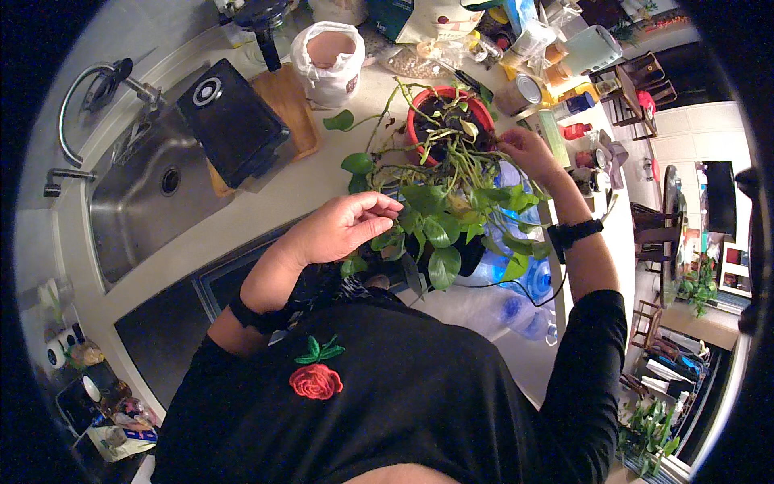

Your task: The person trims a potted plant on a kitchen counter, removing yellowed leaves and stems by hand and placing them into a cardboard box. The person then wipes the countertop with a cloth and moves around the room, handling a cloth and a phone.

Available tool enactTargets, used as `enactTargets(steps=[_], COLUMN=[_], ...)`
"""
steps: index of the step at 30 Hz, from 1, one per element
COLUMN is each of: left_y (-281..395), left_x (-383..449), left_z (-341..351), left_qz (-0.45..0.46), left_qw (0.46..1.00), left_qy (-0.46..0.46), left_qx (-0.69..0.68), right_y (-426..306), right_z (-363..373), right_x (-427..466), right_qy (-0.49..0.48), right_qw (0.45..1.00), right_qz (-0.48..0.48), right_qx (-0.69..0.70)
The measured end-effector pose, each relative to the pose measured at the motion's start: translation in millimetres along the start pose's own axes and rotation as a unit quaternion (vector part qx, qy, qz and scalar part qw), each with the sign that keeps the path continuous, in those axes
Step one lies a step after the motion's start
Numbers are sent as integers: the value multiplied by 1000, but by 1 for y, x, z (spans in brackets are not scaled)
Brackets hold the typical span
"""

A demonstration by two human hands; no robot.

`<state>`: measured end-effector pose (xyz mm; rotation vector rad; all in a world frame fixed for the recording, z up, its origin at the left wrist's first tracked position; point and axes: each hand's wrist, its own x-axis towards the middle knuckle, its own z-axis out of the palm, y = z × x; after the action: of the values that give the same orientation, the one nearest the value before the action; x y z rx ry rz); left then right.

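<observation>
A potted trailing plant, likely a pothos, stands at the counter's near edge in a red plastic pot (417, 140). Dark soil (446, 115) and bare, partly yellowed stems show inside the rim. Its green leaves (444, 267) hang over the edge toward my body. My left hand (347, 227) is beside the hanging leaves, thumb and fingers a little apart, with nothing visible between them. At the pot's right rim is my right hand (532, 156), fingertips bent together against the stems. Whether they pinch a stem or only touch the rim is hidden.
A steel sink (145, 224) with a faucet (78, 109) lies left. Near it, a black bin (233, 124) rests on a wooden board (284, 100). A white sack (329, 88) stands behind. Jars and cans (520, 94) crowd the right. Below are water bottles (529, 278) and a black cable (547, 302).
</observation>
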<state>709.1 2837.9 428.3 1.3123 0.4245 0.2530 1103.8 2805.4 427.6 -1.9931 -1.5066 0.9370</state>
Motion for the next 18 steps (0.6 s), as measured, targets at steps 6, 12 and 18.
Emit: enactTargets(steps=[6,12,18], left_y=[-1,0,1], left_x=[-2,0,-5], left_z=[-3,-3,-8], left_qz=[-5,8,-4], left_qw=[1000,999,999], left_qy=[9,5,19], left_qx=[17,41,43], right_y=[-48,-83,-90], right_z=[-23,-17,0], right_x=[4,16,20], right_qy=[59,48,-11], right_qw=[981,914,909], right_qz=[-129,-212,-156], right_qx=[-134,-344,-386])
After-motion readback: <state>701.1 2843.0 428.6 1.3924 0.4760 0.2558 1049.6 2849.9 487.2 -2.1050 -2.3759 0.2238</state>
